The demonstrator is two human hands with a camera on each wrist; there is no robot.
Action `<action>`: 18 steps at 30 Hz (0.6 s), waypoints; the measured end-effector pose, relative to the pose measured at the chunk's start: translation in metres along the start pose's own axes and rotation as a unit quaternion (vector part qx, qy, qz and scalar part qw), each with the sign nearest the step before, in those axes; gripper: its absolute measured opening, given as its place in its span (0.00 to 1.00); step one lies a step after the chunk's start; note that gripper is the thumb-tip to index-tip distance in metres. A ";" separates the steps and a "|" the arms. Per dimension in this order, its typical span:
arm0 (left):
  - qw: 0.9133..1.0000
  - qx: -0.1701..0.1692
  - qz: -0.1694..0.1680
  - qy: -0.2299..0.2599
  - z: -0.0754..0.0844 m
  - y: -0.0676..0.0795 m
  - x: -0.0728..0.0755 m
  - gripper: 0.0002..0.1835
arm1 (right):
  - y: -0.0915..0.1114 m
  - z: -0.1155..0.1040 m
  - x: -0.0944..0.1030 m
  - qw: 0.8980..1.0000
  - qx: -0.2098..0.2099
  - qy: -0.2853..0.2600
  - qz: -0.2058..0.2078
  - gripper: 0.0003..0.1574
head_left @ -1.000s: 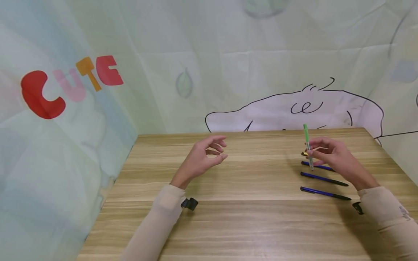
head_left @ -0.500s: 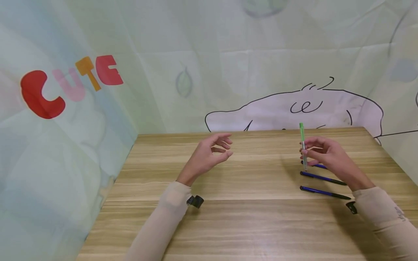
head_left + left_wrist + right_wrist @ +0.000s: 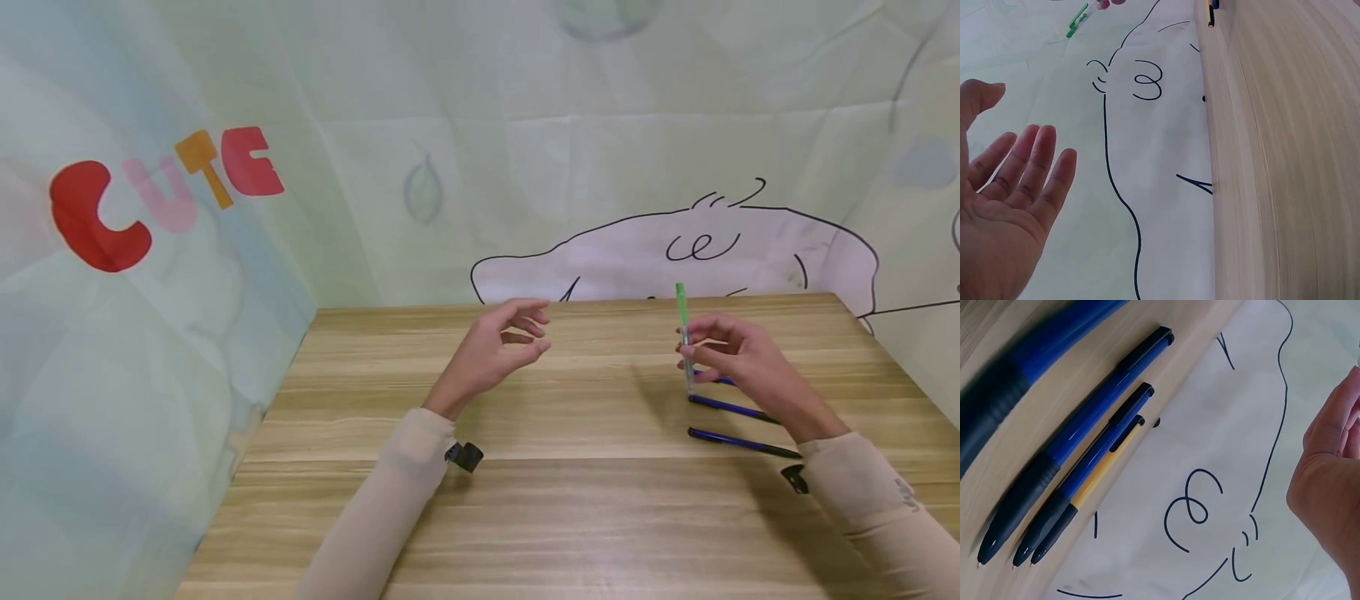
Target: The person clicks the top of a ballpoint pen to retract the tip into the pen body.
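Green pen (image 3: 683, 315), between hands (image 3: 497, 348) (image 3: 742, 354), pinched by right

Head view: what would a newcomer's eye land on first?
Probably the bright CUTE lettering on the backdrop at far left. Next, the green pen, pinched nearly upright in the right hand, its bright cap upward. Then the blue pens lying on the table below that hand.
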State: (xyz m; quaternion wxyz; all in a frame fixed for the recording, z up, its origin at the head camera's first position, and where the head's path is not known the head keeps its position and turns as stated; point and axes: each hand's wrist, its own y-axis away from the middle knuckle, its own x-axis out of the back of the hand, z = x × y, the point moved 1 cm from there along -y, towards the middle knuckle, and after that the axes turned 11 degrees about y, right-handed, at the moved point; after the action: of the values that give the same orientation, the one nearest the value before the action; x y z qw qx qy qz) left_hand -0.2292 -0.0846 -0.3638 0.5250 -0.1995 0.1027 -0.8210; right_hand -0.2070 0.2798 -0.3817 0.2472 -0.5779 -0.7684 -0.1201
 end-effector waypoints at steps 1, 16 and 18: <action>1.000 0.000 0.000 0.002 0.000 -0.001 -0.001 0.26 | 0.000 -0.001 -0.001 1.000 0.000 -0.002 0.000 0.16; 0.999 0.003 -0.013 0.048 -0.007 -0.018 -0.020 0.29 | -0.001 -0.008 -0.013 1.000 -0.003 -0.029 -0.002 0.17; 0.999 0.005 -0.018 0.051 -0.007 -0.020 -0.023 0.29 | -0.002 -0.010 -0.014 0.999 -0.005 -0.034 0.001 0.17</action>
State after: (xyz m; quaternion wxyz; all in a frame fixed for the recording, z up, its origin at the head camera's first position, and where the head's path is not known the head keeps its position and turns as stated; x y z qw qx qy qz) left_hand -0.2403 -0.0556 -0.3679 0.5057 -0.1567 0.1214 -0.8396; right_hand -0.2033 0.2627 -0.3808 0.2177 -0.5835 -0.7754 -0.1040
